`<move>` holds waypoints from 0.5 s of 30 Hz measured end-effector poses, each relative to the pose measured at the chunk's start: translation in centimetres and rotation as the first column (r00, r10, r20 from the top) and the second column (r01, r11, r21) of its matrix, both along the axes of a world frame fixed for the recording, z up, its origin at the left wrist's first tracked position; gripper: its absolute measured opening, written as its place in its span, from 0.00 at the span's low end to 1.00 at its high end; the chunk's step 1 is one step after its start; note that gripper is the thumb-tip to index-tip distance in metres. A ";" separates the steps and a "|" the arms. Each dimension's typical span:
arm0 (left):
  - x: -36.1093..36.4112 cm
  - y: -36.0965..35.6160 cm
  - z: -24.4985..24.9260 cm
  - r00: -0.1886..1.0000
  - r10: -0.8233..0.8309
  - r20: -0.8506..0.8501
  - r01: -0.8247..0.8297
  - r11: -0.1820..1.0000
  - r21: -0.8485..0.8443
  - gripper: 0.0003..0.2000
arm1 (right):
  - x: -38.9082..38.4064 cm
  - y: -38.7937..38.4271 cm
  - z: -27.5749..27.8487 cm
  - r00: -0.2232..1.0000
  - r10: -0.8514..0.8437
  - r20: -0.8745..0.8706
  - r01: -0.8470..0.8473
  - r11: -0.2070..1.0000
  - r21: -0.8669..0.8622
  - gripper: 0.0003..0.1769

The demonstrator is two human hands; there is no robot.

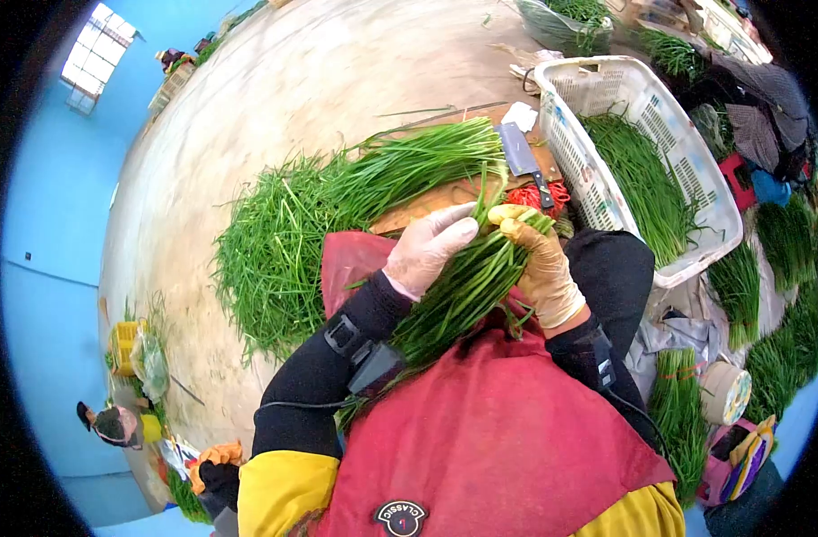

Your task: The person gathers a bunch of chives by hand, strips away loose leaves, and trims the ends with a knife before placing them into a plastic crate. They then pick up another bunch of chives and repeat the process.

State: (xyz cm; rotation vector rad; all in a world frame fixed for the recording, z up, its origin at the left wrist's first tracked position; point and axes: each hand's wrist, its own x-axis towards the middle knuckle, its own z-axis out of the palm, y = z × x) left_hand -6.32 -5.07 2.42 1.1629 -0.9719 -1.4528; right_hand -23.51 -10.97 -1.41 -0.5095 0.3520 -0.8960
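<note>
A bunch of green chives [463,291] lies slanted across my lap and forearm, its cut ends up near my fingers. My right hand [543,268], in a yellowish glove, is closed around the stem end of this bunch. On the other side my left hand [430,249], in a pale thin glove, is closed with thumb and fingers together on a few chive stalks at the top. Just beyond both hands a cleaver [518,150] lies on a wooden board [427,201]. Red ties [527,197] sit beside its handle. More loose chives [418,166] cover the board.
A white plastic crate [597,179] with chives stands to the right. A loose chive heap [275,251] spreads left of the board. Tied bundles [677,394] and a round tub [724,394] lie at lower right. Another person [118,425] is at far left.
</note>
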 end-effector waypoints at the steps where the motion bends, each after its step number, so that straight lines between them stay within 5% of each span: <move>1: 0.0 0.0 -0.2 1.000 0.026 0.004 -0.026 1.000 -0.008 0.22 | 0.1 0.0 0.1 1.000 0.009 0.000 -0.009 1.000 -0.001 0.13; 8: 0.4 -0.3 -0.9 0.990 0.140 -0.029 -0.139 0.990 0.023 0.10 | -0.1 -0.2 -1.6 1.000 0.009 0.009 -0.009 0.998 -0.060 0.15; 15: 0.1 -0.3 0.4 0.992 0.126 -0.019 -0.124 0.989 0.084 0.10 | 0.2 -0.1 -1.5 0.999 -0.044 0.011 0.044 0.999 -0.004 0.16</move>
